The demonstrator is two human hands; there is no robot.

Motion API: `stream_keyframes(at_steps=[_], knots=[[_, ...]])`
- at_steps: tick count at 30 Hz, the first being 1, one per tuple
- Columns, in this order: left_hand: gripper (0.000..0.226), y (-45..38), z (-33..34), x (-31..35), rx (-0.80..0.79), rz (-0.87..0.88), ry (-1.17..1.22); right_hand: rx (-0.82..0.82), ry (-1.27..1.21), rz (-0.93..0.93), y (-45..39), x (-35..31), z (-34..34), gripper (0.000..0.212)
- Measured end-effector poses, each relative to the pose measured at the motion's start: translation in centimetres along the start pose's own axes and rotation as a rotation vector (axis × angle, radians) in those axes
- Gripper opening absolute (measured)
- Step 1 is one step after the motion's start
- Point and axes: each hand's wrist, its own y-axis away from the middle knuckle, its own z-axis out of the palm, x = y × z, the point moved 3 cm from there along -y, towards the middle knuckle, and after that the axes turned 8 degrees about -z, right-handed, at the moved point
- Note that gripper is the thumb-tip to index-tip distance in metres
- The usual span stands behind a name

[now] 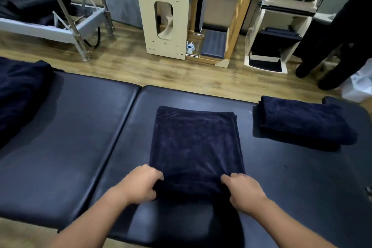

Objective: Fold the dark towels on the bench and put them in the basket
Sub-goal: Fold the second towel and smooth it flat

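A dark navy towel [195, 143] lies flat as a folded rectangle on the dark padded bench [80, 137], in front of me. My left hand [143, 183] grips its near left corner, and my right hand [243, 191] pinches its near right corner. The near edge is bunched and slightly lifted between both hands. A folded towel [304, 121] rests on the bench to the right. At the far left a heap of unfolded dark towels [20, 94] lies on the bench. No basket shows in view.
Wooden floor [161, 72] runs beyond the bench. A pale wooden arched unit [165, 16] and a white shelf [281, 32] with dark items stand at the back. A person in dark clothes [338, 46] stands at the right. A metal-framed machine [60, 16] is back left.
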Motion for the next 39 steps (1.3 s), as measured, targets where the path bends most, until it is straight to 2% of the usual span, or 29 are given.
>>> stream_keyframes(at_steps=[2,4,6,8,11,14,16,18,20,21,22,24,26,28,30,32,36,38,39], knots=[[0.025,-0.3,-2.1,-0.7,-0.172,-0.029,0.264,-0.111,-0.164,-0.018,0.3,0.6,-2.2,0.052],[0.031,-0.9,-3.8,-1.9,-0.329,-0.064,0.577,-0.177,-0.296,-0.003,0.1,1.7,-4.8,0.049],[0.039,-1.8,-5.2,-3.3,-0.349,-0.121,0.835,-0.195,-0.385,0.035,-0.7,3.3,-7.1,0.040],[0.037,-3.3,-6.5,-4.2,-0.222,-0.205,1.024,-0.089,-0.438,0.092,-2.3,5.2,-9.2,0.032],[0.026,-6.7,-9.1,-4.1,0.155,-0.327,1.121,0.186,-0.478,0.169,-5.4,7.6,-11.5,0.022],[0.013,-10.4,-10.7,-4.0,0.509,-0.464,0.940,0.343,-0.416,0.230,-9.6,9.3,-12.3,0.019],[0.021,-11.6,-11.1,-3.5,0.659,-0.518,0.665,0.391,-0.349,0.259,-12.5,10.1,-12.0,0.019],[0.033,-11.9,-10.8,-2.0,0.756,-0.327,0.314,0.389,-0.221,0.289,-14.9,10.9,-11.0,0.016],[0.045,-11.5,-8.6,-0.1,0.650,-0.050,-0.009,0.321,-0.049,0.306,-16.2,11.1,-9.6,0.018],[0.054,-11.3,-7.1,0.4,0.518,0.012,-0.137,0.323,-0.004,0.321,-16.5,11.2,-8.8,0.018],[0.066,-11.2,-5.8,0.6,0.382,-0.004,-0.214,0.380,0.009,0.325,-16.5,11.0,-8.3,0.016],[0.083,-11.9,-4.5,0.1,0.221,-0.097,-0.226,0.575,-0.017,0.275,-15.9,9.8,-8.3,0.014],[0.089,-13.5,-4.5,-0.4,0.179,-0.145,-0.164,0.659,-0.029,0.132,-15.0,8.1,-8.0,0.024],[0.090,-14.9,-4.9,-0.7,0.150,-0.142,-0.120,0.477,-0.052,0.068,-14.7,7.0,-6.9,0.046],[0.090,-15.4,-4.9,-1.2,0.131,-0.128,-0.083,0.282,-0.170,0.173,-15.2,7.8,-6.0,0.056],[0.089,-15.2,-4.9,-1.8,0.122,-0.142,-0.056,0.168,-0.219,0.237,-15.9,8.7,-5.9,0.059],[0.070,-14.4,-5.7,-1.1,0.194,-0.257,-0.082,0.140,-0.160,0.262,-15.5,7.4,-7.8,0.059],[0.059,-13.8,-6.4,-0.6,0.190,-0.438,-0.031,0.241,-0.123,0.364,-13.8,6.3,-8.8,0.054],[0.061,-13.6,-6.6,-0.6,0.145,-0.533,0.043,0.270,-0.149,0.421,-12.8,5.8,-9.0,0.054]])
